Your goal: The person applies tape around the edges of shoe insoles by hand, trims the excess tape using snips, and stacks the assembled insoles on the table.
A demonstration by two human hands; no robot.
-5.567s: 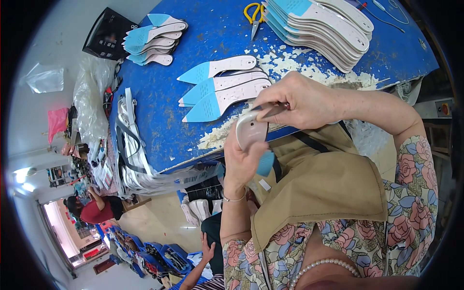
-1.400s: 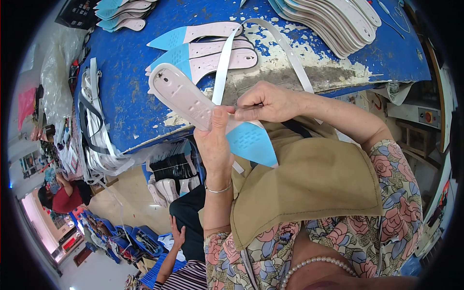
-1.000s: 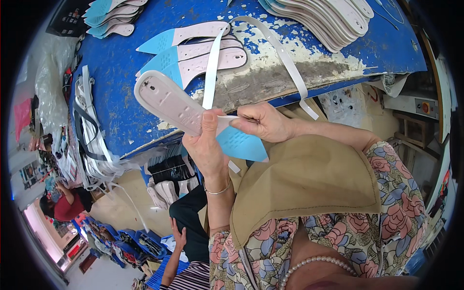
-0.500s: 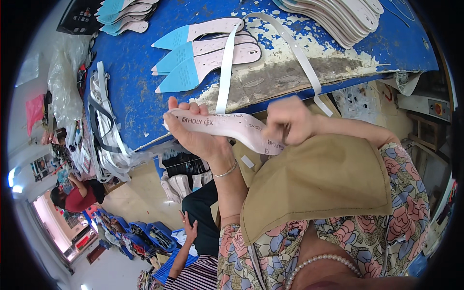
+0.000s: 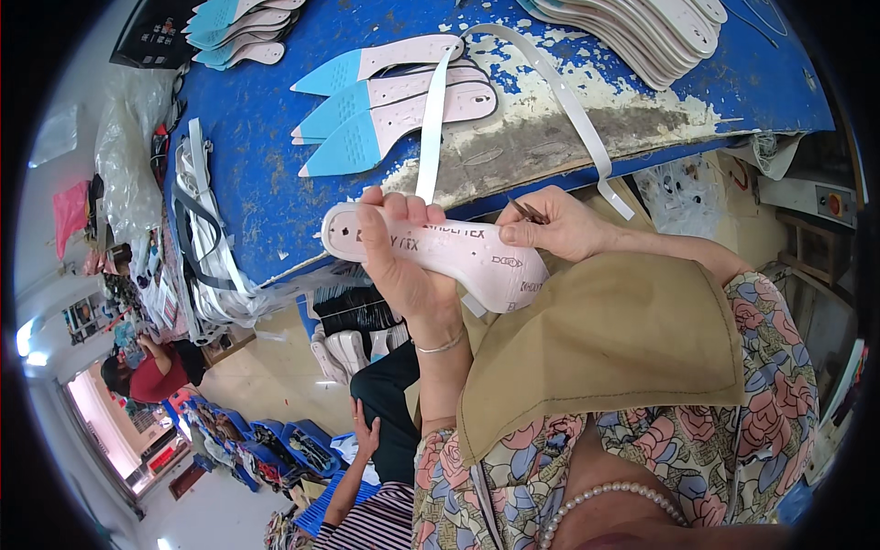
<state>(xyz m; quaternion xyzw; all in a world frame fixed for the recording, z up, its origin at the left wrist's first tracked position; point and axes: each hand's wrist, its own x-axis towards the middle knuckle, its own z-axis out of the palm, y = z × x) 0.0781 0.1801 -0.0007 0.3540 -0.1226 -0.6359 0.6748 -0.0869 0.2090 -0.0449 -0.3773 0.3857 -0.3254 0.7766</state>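
Observation:
My left hand (image 5: 412,284) is closed around the narrow heel end of a pale pink shoe insole (image 5: 490,266), its thumb lying across the printed face. The broad end points toward the apron. My right hand (image 5: 568,225) is at the insole's far edge, thumb pressing on it. A small dark pointed tool (image 5: 527,212) sticks out between its fingers; its exact kind is hidden. Beyond my hands, several insoles with light-blue toes (image 5: 344,147) overlap on the blue table (image 5: 247,174). A white strip (image 5: 433,137) loops from them toward the table edge.
A tall stack of insoles (image 5: 632,46) lies at the far right, a smaller pile (image 5: 243,32) far left. Straps (image 5: 197,220) hang off the table's left side. Below sits a co-worker in dark trousers (image 5: 385,394), beside more insoles (image 5: 344,353).
My right hand has moved up from the insole's broad end to its far edge, and the dark tool now shows. The insole has shifted slightly right and turned more face-up.

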